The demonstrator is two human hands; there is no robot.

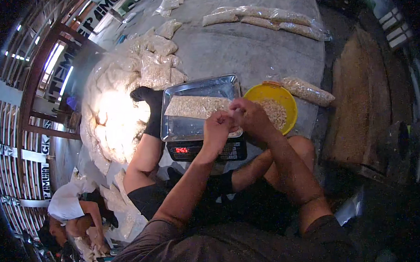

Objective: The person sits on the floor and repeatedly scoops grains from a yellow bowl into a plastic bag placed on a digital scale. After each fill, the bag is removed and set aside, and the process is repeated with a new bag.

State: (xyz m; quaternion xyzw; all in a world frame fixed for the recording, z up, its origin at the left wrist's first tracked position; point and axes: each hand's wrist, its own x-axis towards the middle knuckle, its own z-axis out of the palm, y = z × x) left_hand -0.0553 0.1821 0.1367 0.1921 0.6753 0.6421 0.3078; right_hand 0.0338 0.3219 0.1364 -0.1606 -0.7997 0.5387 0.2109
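Observation:
A clear plastic bag [194, 106] filled with pale beans lies across the metal tray [184, 131] of a digital scale [208, 152], whose red display is lit. Both my hands meet at the bag's right end, where the gathered plastic shows between them. My left hand [218, 129] has its fingers closed at the neck of the bag. Beside it my right hand [251, 118] pinches the twisted plastic end. Just right of the tray stands a yellow basin [290, 103] with loose pale beans in it, partly covered by my right hand and forearm.
Many filled bags [159, 62] are heaped at the left under a bright glare. Long filled bags [270, 18] lie at the far side, another filled bag [307, 91] beyond the basin. Brown sacking [358, 99] is at the right. A person [74, 207] crouches at the lower left.

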